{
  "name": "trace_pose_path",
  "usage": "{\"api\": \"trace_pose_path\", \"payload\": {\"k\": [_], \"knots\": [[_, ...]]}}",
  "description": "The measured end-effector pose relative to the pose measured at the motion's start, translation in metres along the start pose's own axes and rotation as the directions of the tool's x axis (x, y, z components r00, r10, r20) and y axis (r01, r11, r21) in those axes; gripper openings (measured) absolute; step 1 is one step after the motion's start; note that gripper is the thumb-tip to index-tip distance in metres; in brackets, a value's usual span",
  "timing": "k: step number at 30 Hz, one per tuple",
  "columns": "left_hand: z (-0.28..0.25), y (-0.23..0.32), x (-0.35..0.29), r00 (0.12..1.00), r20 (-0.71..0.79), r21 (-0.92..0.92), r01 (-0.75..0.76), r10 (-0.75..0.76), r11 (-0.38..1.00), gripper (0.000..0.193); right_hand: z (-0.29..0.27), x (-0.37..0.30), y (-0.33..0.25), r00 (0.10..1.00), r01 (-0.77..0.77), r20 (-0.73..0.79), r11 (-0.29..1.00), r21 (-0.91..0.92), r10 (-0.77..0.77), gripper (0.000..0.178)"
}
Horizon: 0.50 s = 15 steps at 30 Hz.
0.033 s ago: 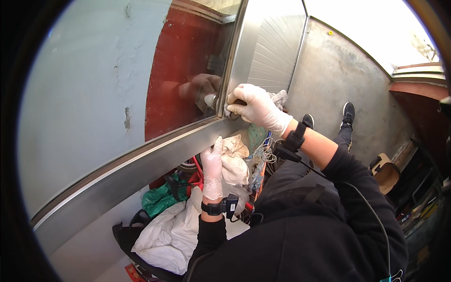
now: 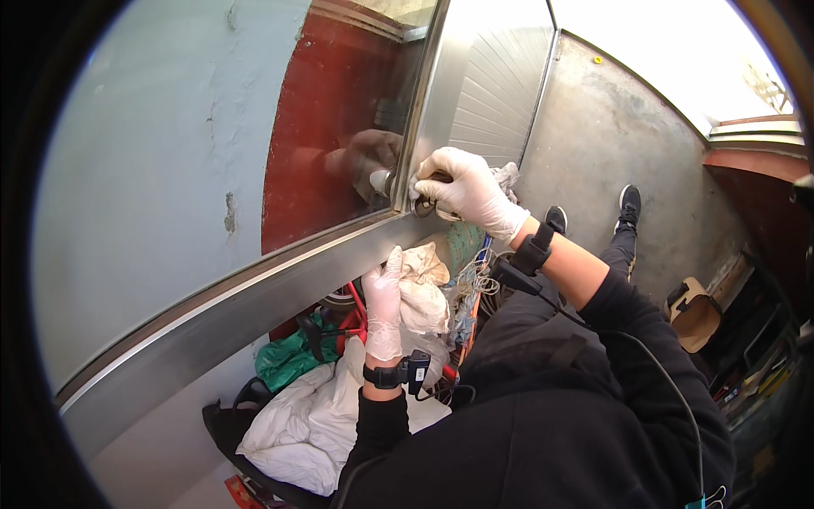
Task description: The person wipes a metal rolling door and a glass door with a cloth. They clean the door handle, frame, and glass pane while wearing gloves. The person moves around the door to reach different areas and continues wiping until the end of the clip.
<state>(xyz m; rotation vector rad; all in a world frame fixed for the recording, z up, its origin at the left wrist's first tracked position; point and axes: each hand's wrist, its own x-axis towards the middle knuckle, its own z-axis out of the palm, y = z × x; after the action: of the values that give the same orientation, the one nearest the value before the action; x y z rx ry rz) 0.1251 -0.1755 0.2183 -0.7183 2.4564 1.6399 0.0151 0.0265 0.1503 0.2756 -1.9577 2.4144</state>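
Metal frame [image 2: 288, 293] spans lower left to upper centre. Mid-frame, the right hand [image 2: 471, 191] curls at a dark fitting [image 2: 423, 207], grip unclear; below, the left hand [image 2: 383, 297] meets the rail's edge, perhaps steadying, fingertips partly hidden.

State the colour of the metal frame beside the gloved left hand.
Silver-grey; the metal frame shows best in the head view, the only one.
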Motion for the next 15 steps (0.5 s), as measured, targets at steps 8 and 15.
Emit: {"api": "trace_pose_path", "payload": {"k": [8,15], "knots": [[-0.008,-0.012,0.006,1.000,0.000,0.055,-0.013,0.013,0.998,0.023,0.017,-0.026,0.066,0.830,-0.450,0.024,0.644,0.619,0.557,0.016],[-0.016,-0.024,0.013,0.999,-0.014,0.089,-0.047,0.049,0.995,0.028,0.043,-0.073,0.065,0.763,-0.439,0.132,0.358,0.824,0.633,0.030]]}}
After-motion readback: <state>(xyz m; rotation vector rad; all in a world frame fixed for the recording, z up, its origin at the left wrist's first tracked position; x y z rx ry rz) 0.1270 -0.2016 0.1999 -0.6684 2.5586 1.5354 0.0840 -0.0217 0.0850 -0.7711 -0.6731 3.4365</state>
